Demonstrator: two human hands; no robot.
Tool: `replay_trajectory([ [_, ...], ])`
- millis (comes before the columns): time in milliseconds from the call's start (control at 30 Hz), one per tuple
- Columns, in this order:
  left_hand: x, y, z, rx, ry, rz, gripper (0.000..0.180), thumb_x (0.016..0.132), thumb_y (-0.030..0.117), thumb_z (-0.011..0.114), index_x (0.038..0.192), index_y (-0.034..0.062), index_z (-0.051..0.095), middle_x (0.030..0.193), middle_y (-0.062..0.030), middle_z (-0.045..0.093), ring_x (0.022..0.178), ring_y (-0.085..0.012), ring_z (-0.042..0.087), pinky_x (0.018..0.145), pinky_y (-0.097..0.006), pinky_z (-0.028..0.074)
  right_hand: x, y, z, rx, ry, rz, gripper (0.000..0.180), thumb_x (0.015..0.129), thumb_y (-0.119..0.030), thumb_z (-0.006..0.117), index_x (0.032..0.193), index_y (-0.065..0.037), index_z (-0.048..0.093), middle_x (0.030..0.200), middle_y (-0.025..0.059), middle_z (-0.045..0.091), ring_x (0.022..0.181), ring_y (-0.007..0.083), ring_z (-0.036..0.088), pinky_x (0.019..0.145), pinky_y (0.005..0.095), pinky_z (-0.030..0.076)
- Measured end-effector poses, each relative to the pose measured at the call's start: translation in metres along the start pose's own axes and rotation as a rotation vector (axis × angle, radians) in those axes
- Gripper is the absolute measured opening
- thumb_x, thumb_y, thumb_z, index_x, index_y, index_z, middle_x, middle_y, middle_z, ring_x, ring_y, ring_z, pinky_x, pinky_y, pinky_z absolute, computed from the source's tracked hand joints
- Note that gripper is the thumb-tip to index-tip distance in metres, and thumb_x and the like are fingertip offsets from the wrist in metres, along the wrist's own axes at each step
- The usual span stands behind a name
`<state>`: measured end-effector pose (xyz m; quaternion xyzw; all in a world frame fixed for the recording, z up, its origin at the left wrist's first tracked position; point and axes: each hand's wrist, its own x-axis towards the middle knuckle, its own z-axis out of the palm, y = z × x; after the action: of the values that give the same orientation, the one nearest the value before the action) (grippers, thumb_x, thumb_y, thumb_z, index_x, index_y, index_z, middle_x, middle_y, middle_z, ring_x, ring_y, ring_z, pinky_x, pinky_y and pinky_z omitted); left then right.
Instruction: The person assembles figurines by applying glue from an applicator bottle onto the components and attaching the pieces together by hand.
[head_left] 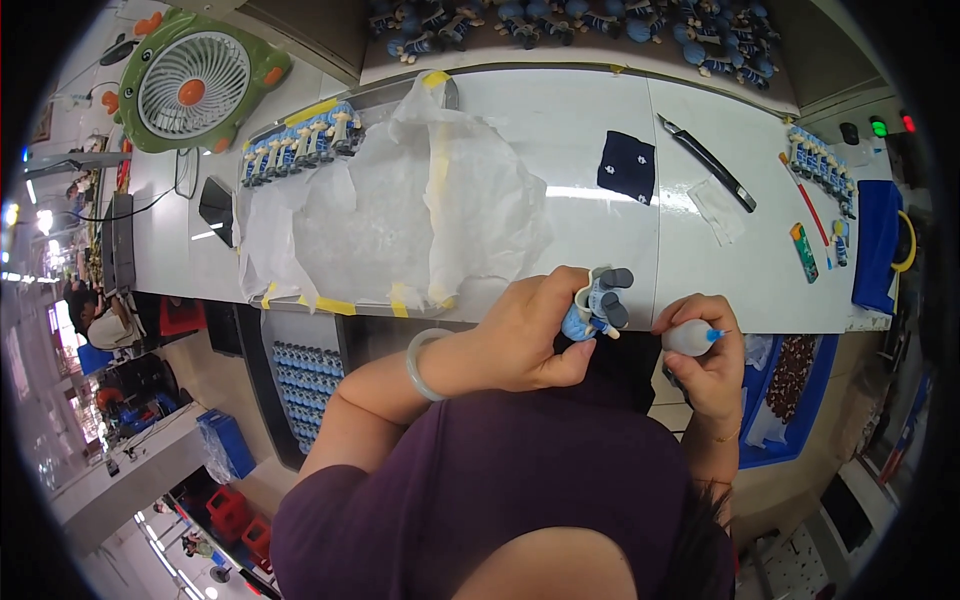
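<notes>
My left hand [535,330] is closed round a small toy figurine [598,305] in blue with dark feet. The figurine is tipped, its feet pointing up and to the right. In my right hand [715,370] is a whitish squeeze bottle [688,338] with a blue nozzle tip, which points right, away from the figurine. Both hands are apart, just over the near edge of the white table [590,270].
A paper-lined tray [360,225] holds a row of figurines [300,148]. Right of it lie a dark cloth [627,167], a utility knife [708,163], a tissue [716,210], a lighter [803,252] and more figurines [822,170]. A green fan [195,85] stands far left.
</notes>
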<state>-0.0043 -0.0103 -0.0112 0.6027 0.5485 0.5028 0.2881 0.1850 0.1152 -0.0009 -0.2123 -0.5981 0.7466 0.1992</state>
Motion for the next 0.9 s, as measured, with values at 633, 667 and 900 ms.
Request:
replay_trajectory([
  [633, 0.003, 0.002, 0.005, 0.432, 0.220, 0.069, 0.053, 0.062, 0.008, 0.059, 0.110, -0.0096, 0.042, 0.083, -0.0102, 0.054, 0.057, -0.0208, 0.055, 0.049, -0.028, 0.045, 0.004, -0.009, 0.015, -1.008, 0.390, -0.505, 0.036, 0.055, 0.003, 0.069, 0.089, -0.007, 0.063, 0.087, 0.0054, 0.058, 0.080, 0.0229, 0.052, 0.070, 0.0304, 0.042],
  [667, 0.003, 0.003, 0.005, 0.462, 0.227, 0.071, 0.056, 0.061, 0.007, 0.061, 0.111, -0.0094, 0.042, 0.083, -0.0098, 0.054, 0.058, -0.0207, 0.055, 0.049, -0.028, 0.045, 0.003, -0.012, 0.016, -1.086, 0.403, -0.524, 0.037, 0.055, 0.002, 0.069, 0.090, -0.009, 0.064, 0.088, 0.0045, 0.058, 0.082, 0.0228, 0.051, 0.071, 0.0303, 0.041],
  [900, 0.002, -0.001, 0.007, 0.432, 0.248, 0.077, 0.060, 0.060, 0.007, 0.063, 0.113, -0.0095, 0.040, 0.082, -0.0084, 0.053, 0.058, -0.0201, 0.054, 0.051, -0.028, 0.044, 0.001, -0.018, 0.019, -1.253, 0.424, -0.612, 0.037, 0.059, 0.001, 0.066, 0.093, -0.012, 0.064, 0.092, 0.0024, 0.057, 0.083, 0.0211, 0.051, 0.073, 0.0299, 0.038],
])
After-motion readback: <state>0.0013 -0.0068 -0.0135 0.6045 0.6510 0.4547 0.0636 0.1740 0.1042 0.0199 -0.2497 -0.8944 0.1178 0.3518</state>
